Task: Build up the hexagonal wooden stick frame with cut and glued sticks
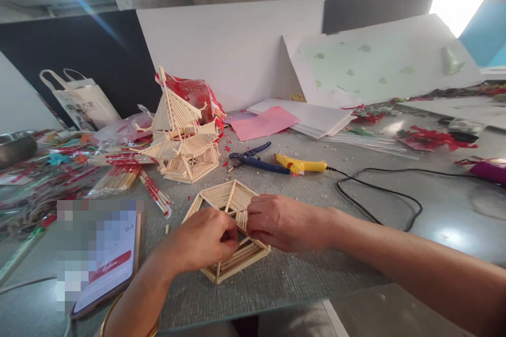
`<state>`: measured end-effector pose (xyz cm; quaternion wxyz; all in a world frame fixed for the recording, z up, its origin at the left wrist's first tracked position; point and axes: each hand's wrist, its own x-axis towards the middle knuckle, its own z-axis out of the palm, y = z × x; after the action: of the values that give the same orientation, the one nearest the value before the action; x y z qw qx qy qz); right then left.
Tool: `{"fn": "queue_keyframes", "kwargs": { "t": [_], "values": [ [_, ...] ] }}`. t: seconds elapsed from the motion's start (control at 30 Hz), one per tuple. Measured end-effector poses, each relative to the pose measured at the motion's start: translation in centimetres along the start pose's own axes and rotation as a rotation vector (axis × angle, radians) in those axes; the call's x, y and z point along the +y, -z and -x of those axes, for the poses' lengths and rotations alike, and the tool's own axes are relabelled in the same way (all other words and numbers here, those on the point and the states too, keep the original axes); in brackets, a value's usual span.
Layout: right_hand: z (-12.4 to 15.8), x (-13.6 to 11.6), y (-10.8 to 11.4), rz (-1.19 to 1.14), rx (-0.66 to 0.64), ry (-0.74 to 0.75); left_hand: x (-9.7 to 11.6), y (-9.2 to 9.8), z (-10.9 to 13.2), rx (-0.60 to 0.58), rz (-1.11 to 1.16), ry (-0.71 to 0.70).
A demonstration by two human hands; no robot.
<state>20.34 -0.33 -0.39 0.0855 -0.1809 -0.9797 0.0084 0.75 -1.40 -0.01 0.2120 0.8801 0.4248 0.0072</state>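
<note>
A hexagonal frame of thin wooden sticks (233,195) lies on the table in front of me, its sides filled with rows of sticks and dark gaps between some. My left hand (207,237) is closed over its left and middle part, thumb and fingers pinched together. Over the right part, my right hand (284,221) is curled with the fingers pressed together, close to the left fingertips. Whatever sits between the fingers of either hand is hidden. Behind the frame stands a small tiered pavilion of the same sticks (185,142) with a pointed roof.
Blue cutting pliers (259,160) and a yellow glue gun (302,164) with a black cord (379,169) lie beyond my right hand. A phone (114,263) rests at left, near wrapped stick bundles (118,179). Pink paper (264,122) and white boards (304,116) lie farther back.
</note>
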Motion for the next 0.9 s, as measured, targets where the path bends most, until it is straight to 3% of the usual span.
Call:
{"fn": "queue_keyframes", "kwargs": {
  "t": [0.27, 0.9],
  "values": [
    [0.1, 0.1, 0.0, -0.018, -0.001, 0.005, -0.3, -0.1, -0.1, 0.004, 0.029, 0.02],
    [0.3, -0.1, 1.0, 0.066, -0.023, 0.023, 0.3, -0.8, -0.8, 0.162, 0.074, -0.025]
  ]
}}
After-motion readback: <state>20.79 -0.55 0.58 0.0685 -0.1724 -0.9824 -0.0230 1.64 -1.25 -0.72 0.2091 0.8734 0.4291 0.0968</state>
